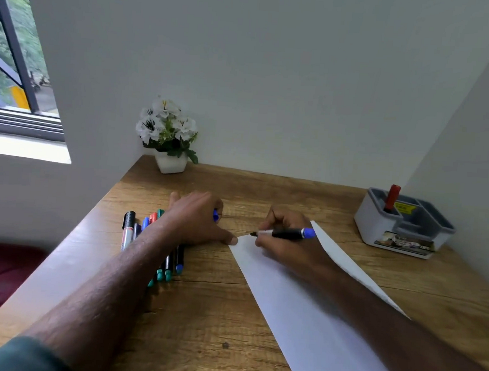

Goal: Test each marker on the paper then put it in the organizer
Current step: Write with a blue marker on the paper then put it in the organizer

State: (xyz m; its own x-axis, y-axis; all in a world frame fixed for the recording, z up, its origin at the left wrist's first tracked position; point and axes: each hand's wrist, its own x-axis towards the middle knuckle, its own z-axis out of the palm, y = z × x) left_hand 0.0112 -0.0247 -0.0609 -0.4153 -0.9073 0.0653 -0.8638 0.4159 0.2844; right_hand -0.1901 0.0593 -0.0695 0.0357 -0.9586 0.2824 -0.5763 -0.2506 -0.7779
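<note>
My right hand [284,240] grips an uncapped blue marker [287,233], its tip touching the far corner of the white paper [292,310]. My left hand [199,218] rests on the table with its thumb pinning that corner, and its curled fingers hold the blue cap [215,215]. Several markers [152,245] lie side by side under my left forearm, with black, blue, red and green caps. The grey-and-white organizer [402,225] stands at the far right with a red marker [392,197] upright in one compartment.
A white pot of white flowers [170,139] sits in the back left corner of the wooden table [193,321]. Walls close in behind and on the right. A window lies to the left, beyond the table's left edge.
</note>
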